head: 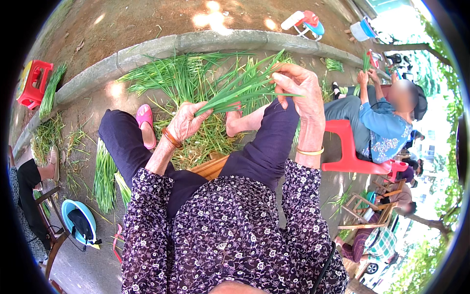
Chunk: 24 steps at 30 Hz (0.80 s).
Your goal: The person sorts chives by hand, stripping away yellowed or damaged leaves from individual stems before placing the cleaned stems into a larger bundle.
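My left hand [187,121] is closed around the lower end of a small bunch of garlic chives [238,92], held above my lap. The long green leaves fan out to the right. At their tips is my right hand [299,86], thumb and forefinger pinched on leaf ends, the other fingers curled. One leaf sticks out past those fingers. On the ground beyond my knees lies a broad pile of chives [176,71]. Nearer my feet are loose yellowed leaves and trimmings [198,147]. A wooden stool edge [211,167] shows between my thighs.
A stone kerb [147,51] curves across beyond the pile. Sorted chives [104,180] and a light-blue basin [79,222] holding a black bag lie left. At right, a person [385,121] sits on a red plastic stool [345,147], holding chives. Wooden chairs [367,211] stand behind.
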### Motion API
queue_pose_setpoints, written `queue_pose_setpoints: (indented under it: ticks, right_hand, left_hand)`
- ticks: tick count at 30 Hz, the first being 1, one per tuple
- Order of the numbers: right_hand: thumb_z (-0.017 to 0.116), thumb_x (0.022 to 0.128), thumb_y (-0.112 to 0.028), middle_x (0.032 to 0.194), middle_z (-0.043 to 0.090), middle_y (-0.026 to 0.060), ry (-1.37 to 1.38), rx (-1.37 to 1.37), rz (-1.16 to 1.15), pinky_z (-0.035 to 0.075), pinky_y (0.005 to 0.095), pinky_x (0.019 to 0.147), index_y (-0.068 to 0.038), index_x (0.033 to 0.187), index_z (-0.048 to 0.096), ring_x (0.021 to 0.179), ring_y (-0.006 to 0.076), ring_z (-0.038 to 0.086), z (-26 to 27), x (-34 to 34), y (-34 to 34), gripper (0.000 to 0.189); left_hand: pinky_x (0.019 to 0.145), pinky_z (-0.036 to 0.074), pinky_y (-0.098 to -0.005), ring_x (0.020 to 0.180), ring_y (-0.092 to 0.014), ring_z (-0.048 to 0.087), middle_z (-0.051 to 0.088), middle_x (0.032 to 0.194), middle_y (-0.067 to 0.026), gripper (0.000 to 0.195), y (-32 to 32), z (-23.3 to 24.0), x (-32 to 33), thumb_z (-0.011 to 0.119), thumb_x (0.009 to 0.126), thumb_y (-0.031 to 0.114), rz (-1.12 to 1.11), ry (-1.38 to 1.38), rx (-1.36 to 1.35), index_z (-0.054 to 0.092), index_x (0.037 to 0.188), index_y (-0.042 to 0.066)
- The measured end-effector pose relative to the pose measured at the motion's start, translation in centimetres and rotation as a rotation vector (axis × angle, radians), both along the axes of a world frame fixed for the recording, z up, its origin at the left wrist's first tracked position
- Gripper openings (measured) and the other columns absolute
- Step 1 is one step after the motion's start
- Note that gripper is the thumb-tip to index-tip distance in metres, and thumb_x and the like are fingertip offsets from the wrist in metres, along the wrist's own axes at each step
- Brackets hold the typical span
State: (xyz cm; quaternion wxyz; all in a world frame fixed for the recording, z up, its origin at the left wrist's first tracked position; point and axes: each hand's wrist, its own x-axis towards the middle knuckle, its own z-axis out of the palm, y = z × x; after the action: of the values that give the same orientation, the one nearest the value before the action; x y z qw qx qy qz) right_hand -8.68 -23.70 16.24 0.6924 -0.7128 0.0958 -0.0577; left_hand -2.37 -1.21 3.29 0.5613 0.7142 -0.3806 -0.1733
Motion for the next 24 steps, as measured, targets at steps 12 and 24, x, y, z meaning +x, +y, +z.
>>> queue_pose_setpoints:
  ticks: [12,24]
  right_hand:
    - [0.061,0.075,-0.012,0.061,0.057,0.0047,0.024,-0.013,-0.081,0.031,0.0160,0.031,0.002,0.081,0.060,0.040,0.0036,0.043,-0.6,0.5,0.0,0.016]
    - [0.056,0.077,-0.007,0.069,0.060,0.0060,-0.024,-0.368,-0.016,0.038,0.0188,0.039,-0.001,0.087,0.059,0.047,0.0058,0.049,-1.0,0.4,-0.4,0.012]
  left_hand:
    - [0.042,0.032,-0.0328,0.041,-0.026,0.035,0.035,0.049,-0.0151,0.017,-0.2,-0.1,0.0,0.050,0.082,0.016,0.029,-0.081,-0.011,0.056,0.088,0.001]
    - [0.042,0.032,-0.0316,0.040,-0.019,0.034,0.033,0.049,-0.0139,0.021,0.1,0.0,0.1,0.047,0.084,0.018,-0.017,0.001,-0.026,0.056,0.094,0.001]
